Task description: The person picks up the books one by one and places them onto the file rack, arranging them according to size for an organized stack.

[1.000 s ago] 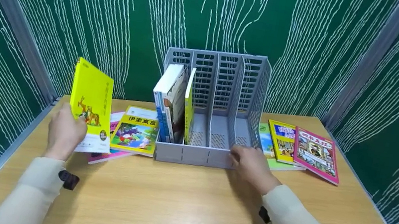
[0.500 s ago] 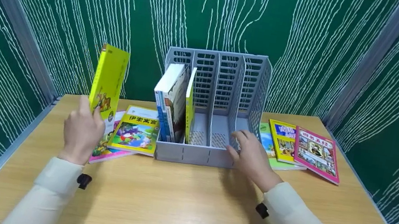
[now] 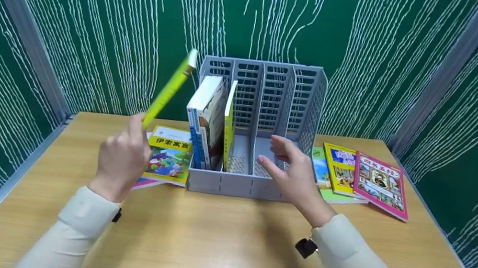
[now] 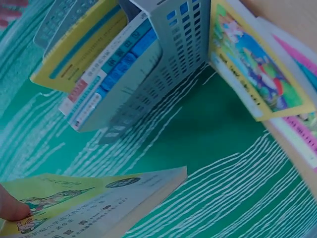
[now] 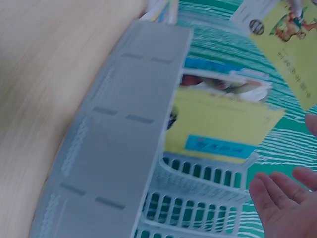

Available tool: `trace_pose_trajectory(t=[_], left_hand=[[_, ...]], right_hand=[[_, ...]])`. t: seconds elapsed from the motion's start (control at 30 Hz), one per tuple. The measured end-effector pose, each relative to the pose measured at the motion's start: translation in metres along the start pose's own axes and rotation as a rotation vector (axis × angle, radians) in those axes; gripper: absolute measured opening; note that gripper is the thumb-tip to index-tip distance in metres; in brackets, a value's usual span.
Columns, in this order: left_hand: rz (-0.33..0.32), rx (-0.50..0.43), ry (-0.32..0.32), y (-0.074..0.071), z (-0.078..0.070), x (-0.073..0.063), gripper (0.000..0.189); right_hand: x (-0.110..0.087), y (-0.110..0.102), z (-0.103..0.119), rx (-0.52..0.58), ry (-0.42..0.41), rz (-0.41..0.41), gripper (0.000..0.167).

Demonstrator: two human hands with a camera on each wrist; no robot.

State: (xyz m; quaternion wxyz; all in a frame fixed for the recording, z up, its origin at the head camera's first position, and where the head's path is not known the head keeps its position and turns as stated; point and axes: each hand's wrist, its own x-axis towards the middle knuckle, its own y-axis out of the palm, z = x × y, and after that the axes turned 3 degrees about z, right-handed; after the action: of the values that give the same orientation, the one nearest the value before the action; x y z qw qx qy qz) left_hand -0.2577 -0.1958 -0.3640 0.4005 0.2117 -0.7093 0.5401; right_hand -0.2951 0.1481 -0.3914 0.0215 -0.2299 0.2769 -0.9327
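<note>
Yellow paperback (image 3: 170, 88) is hanging in the air left of the grey rack (image 3: 225, 185), top leaning right. Left hand (image 3: 124, 153) is gripping it by the spine side, thumb pressing the cover. Right hand (image 3: 288, 174) is hovering by the rack's right-hand compartments, fingers extended, thumb spread wide; can't tell if it's touching the rack. White-and-blue books (image 3: 209, 122) are standing in the leftmost compartment, thin yellow book (image 3: 228, 132) in the second; both are sitting between the paperback and the right-hand compartments. On the wooden table (image 3: 220, 247), illustrated book (image 3: 169, 161) is lying over a pink-edged book (image 3: 147, 183) at left; red-pink book (image 3: 381, 184) is overlapping a yellow-blue book (image 3: 342, 170) at right.
</note>
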Motion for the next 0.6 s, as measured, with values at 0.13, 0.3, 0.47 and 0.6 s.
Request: trace_pose_trajectory(t=[0.13, 0.3, 0.47, 0.6], left_hand=[[-0.101, 0.122, 0.162, 0.001, -0.01, 0.002, 0.033], [-0.176, 0.192, 0.306, 0.004, -0.021, 0.005, 0.038], [-0.172, 0.257, 0.413, 0.004, -0.032, 0.006, 0.044], [-0.149, 0.281, 0.47, 0.007, -0.039, 0.005, 0.044]], right_hand=[[-0.002, 0.0, 0.013, 0.13, 0.036, 0.02, 0.058], [-0.006, -0.001, 0.027, 0.271, 0.045, 0.039, 0.059], [-0.008, -0.001, 0.039, 0.377, 0.057, 0.064, 0.062], [-0.01, 0.0, 0.047, 0.472, 0.086, 0.097, 0.067]])
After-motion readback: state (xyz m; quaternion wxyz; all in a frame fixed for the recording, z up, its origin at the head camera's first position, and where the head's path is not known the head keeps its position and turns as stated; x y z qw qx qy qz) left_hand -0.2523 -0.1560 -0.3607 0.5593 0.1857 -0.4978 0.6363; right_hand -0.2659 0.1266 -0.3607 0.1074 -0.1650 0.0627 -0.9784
